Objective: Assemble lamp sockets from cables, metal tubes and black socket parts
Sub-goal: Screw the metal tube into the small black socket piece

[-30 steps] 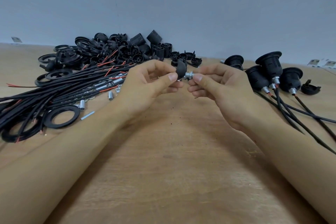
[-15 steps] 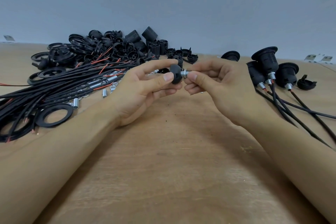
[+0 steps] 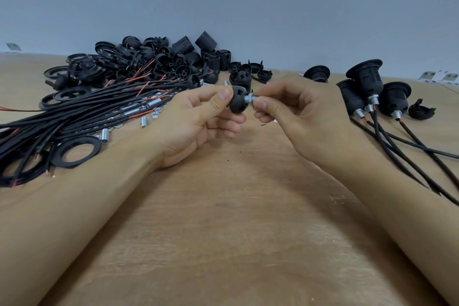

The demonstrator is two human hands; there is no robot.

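Left hand [image 3: 198, 122] gripping black socket cap [image 3: 238, 102]; right hand [image 3: 293, 112], at its 3 o'clock, pinching threaded metal tube [image 3: 249, 99]. Risks: cross-threading if tilted, dropping if loosened.

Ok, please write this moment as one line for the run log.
left hand: holds black socket cap | right hand: pinches metal tube at cap | step: joining

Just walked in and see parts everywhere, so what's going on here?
A person is assembling lamp sockets at a wooden table. The left hand grips a black socket cap while the right hand pinches a metal tube at its hole. Loose cables lie left; finished sockets stand right.
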